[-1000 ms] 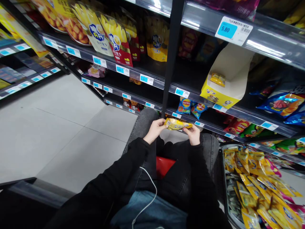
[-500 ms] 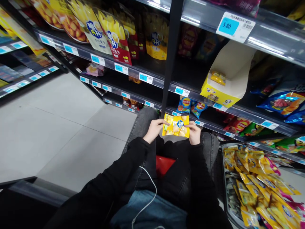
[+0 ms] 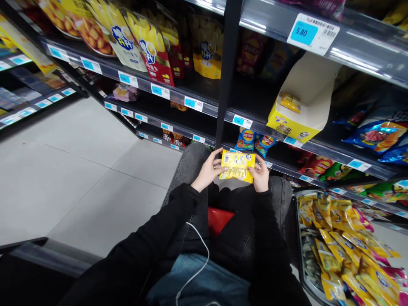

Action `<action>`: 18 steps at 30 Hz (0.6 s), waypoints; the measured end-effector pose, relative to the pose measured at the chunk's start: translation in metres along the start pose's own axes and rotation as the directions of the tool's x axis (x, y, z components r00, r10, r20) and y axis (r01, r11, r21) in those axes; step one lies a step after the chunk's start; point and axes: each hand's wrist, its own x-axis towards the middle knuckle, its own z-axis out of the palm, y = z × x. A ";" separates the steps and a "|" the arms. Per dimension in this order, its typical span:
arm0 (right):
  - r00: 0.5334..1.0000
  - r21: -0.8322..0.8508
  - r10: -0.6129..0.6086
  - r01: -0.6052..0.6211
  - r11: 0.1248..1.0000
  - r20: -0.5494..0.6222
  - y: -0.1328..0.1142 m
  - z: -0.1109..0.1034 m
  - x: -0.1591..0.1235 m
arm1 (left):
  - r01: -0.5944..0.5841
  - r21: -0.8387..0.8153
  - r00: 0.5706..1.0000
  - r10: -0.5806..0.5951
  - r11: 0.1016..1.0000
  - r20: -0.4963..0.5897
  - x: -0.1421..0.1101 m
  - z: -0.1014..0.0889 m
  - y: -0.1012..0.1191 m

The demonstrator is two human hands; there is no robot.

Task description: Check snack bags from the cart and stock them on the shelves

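Curving over the lap, a white cable lies nearest. Past it, the left hand and right hand pinch opposite ends of a small yellow packet over the gap between the knees, barcode side up. At right, a tray holds many yellow packets. Farther off, blue chip bags stand lower than an open yellow box.

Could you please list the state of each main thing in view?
Yellow packet: held, barcoded back facing the camera.
Left hand: closed on the packet's left end.
Right hand: closed on the packet's right end.
Yellow box: open, small packaging inside.
Tray: heaped with snack bags.
Red-and-yellow pouch: standing, front outward.
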 end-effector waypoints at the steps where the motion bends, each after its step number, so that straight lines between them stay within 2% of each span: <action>1: 1.000 0.005 -0.006 0.006 1.000 0.025 -0.003 -0.002 -0.001 | -0.003 0.001 1.000 0.003 1.000 0.005 0.000 0.000 0.000; 5: 0.993 -0.026 0.018 -0.015 1.000 0.118 -0.011 -0.010 -0.002 | -0.033 0.167 0.999 0.039 0.985 -0.033 0.000 -0.002 -0.002; 9: 0.992 -0.103 0.043 -0.031 0.994 0.120 -0.016 -0.009 -0.003 | -0.062 0.284 0.990 0.094 0.957 -0.101 -0.002 -0.003 -0.001; 16: 0.984 -0.292 -0.167 0.180 0.939 0.070 -0.019 0.003 -0.007 | -0.119 0.425 0.963 0.209 0.897 -0.171 -0.007 0.000 0.010; 18: 0.980 -0.344 -0.188 0.199 0.918 0.067 -0.018 0.005 -0.008 | -0.113 0.454 0.955 0.222 0.884 -0.195 -0.008 0.001 0.012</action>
